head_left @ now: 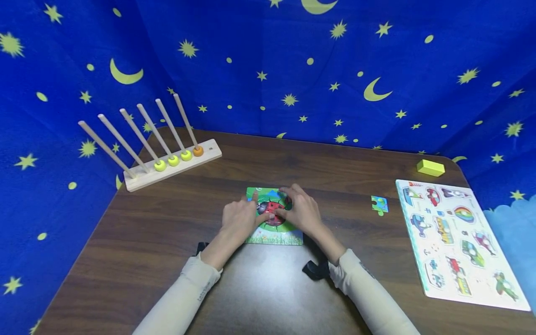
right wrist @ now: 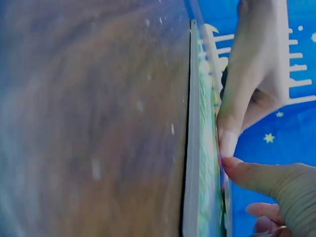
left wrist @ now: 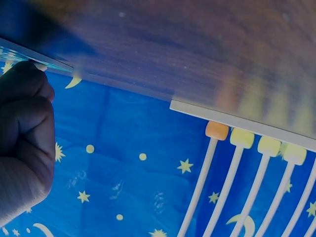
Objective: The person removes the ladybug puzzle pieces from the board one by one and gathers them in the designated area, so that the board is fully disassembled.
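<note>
A ladybug puzzle board (head_left: 274,238) with a green border lies flat on the table in the head view. From its left side my left hand (head_left: 239,217) reaches over, the thumb pressing on the red ladybug picture (head_left: 274,218) and the index finger near the upper left corner. My right hand (head_left: 302,209) comes from the other side; its thumb touches the picture close to the left thumb, and its fingers bend over the upper right part, hiding some of it. In the right wrist view both thumbs meet at the board's face (right wrist: 207,148). A loose jigsaw piece (head_left: 379,204) lies to the right.
A wooden peg stand (head_left: 176,170) with yellow and orange beads stands at the back left. On the right lie a white picture board (head_left: 456,242) and a yellow block (head_left: 430,168). Behind the brown table (head_left: 167,232) hangs a blue star-patterned cloth (head_left: 251,46).
</note>
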The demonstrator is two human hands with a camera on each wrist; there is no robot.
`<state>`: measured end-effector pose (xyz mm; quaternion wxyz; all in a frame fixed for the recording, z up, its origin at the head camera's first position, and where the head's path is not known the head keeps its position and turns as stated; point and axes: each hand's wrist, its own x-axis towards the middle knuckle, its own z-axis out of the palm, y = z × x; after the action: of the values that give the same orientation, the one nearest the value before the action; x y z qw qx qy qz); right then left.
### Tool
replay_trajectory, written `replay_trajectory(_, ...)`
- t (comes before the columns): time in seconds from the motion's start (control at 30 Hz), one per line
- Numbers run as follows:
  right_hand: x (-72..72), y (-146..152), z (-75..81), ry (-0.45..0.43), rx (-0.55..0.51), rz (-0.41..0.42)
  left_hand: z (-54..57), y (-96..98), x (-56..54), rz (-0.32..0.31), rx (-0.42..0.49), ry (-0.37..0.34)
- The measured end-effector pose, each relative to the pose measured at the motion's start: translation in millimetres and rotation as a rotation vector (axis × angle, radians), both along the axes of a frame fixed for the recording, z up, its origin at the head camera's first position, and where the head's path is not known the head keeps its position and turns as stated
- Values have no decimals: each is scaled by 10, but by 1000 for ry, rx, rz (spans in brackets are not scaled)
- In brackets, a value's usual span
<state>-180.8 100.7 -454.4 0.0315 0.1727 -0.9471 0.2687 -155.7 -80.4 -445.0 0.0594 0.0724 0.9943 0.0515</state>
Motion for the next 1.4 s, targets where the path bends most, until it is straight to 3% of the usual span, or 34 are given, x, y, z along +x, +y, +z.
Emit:
replay_trajectory(0.23,26,117,63,4,45,-55,4,0,3,0,18,-15)
replay_trajectory(0.5,82,254,109,-80,99,-120,11,-7,0,11,15,-6)
replay_trajectory(0.9,78,302,92,-136,141,-66,8,-4,-3,14,12,-17)
replay_trajectory(1.4,65,260,56,-123,171,-34,6,-15,1,2,11,-12)
